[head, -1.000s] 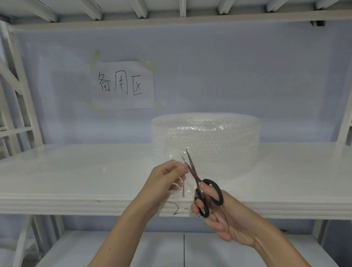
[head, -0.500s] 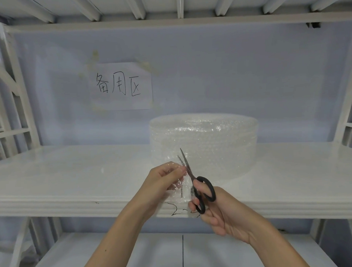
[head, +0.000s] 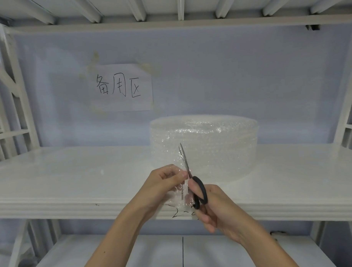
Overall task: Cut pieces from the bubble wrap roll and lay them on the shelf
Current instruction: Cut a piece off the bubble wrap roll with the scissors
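Observation:
A wide, clear bubble wrap roll point(head: 209, 144) lies flat on the white shelf point(head: 73, 177), right of centre. Its loose end point(head: 180, 190) hangs toward me over the shelf's front edge. My left hand point(head: 163, 183) pinches that loose end between thumb and fingers. My right hand point(head: 213, 208) grips black-handled scissors point(head: 193, 184), whose blades point up and away and are nearly closed on the wrap just right of my left fingers.
A paper sign point(head: 121, 88) with handwritten characters hangs on the pale blue back wall. White frame posts stand at the left point(head: 20, 98) and right point(head: 347, 107). A lower shelf point(head: 135, 254) lies beneath, and an upper shelf point(head: 177, 23) runs overhead.
The scissor blades have closed from slightly apart to nearly together on the wrap, and the scissors sit a little further left. My left hand keeps its pinch.

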### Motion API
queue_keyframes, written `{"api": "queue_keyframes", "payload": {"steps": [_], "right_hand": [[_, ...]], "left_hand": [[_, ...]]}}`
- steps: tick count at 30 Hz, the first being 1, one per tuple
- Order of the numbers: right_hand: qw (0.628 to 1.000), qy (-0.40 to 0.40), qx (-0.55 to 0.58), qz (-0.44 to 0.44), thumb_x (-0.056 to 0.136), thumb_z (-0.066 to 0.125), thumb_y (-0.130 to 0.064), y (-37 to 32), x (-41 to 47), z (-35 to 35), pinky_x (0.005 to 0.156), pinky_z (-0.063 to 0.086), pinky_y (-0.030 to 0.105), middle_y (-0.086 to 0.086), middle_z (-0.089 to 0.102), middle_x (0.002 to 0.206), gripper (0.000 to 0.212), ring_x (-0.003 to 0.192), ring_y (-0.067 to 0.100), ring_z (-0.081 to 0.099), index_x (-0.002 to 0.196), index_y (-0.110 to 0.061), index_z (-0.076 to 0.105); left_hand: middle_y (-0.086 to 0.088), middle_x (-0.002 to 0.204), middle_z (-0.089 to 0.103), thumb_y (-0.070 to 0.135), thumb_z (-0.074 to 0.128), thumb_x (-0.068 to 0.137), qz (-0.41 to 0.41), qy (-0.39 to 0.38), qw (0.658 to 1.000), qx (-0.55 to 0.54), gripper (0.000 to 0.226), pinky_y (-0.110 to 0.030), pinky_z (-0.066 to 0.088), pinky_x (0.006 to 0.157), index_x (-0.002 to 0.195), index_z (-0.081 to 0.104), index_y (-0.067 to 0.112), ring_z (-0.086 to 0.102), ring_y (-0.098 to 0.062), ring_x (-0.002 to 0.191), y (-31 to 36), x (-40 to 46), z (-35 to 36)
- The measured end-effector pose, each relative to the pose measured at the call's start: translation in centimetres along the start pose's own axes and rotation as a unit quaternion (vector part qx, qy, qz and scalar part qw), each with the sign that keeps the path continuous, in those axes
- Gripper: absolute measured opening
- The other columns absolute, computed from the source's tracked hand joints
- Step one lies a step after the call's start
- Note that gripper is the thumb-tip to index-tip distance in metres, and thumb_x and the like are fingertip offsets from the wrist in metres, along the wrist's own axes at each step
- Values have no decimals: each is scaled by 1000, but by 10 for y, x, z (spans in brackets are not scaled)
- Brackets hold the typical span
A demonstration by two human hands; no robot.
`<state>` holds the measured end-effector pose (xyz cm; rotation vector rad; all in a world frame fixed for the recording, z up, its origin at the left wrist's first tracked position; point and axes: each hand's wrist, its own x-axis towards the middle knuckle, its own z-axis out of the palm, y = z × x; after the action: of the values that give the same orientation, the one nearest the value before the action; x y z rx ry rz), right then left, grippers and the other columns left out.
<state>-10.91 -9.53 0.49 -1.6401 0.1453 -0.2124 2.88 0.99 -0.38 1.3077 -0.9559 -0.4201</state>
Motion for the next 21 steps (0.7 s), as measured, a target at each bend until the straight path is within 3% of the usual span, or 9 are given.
{"api": "queue_keyframes", "payload": {"steps": [2,5,10,13,16,19,21], "right_hand": [[1000,-7,3,-6,68,61,-76,1,3,-2,32,31,22,15,43,56,64,32,16,34,76,-13,60],[1000,-17,4,-13,60,64,-81,0,6,-4,31,32,21,23,45,74,64,34,17,35,67,-17,60],[1000,-12,-4,-4,67,60,-66,-2,3,-6,30,28,17,6,37,43,52,25,12,30,68,-14,55],[1000,0,1,-6,73,58,-62,-1,2,-6,31,28,16,4,35,41,52,25,12,29,75,-11,56],[1000,3,8,-3,75,59,-60,0,3,-5,30,28,17,3,37,41,48,25,12,29,71,-13,54],[1000,3,23,2,71,62,-61,0,2,-4,30,28,17,4,37,41,48,25,12,30,68,-14,52],[1000,4,22,1,71,62,-59,0,1,-5,30,28,16,5,37,43,46,25,12,30,65,-14,52]], "left_hand": [[-39,85,59,24,72,84,16,-15,999,26,29,-36,44,75,84,65,-5,55,-29,72,-1,0,0],[-31,78,60,25,69,86,20,-12,999,31,36,-34,41,75,89,64,-10,53,-28,73,-2,0,-1],[-19,77,62,23,71,84,15,-15,999,42,26,-33,42,76,84,66,-2,55,-28,75,1,-1,-1],[0,76,66,27,71,79,11,-11,999,52,13,-25,46,72,80,69,14,57,-17,73,5,-3,2],[6,77,64,46,67,77,-1,25,999,37,22,-19,46,65,78,68,25,56,-10,69,11,-4,4],[5,79,61,58,65,77,2,74,997,3,37,-24,47,65,79,64,21,56,-12,68,18,-2,3],[4,75,61,47,65,87,19,113,993,11,32,-26,47,66,81,64,16,57,-11,63,22,0,4]]}}
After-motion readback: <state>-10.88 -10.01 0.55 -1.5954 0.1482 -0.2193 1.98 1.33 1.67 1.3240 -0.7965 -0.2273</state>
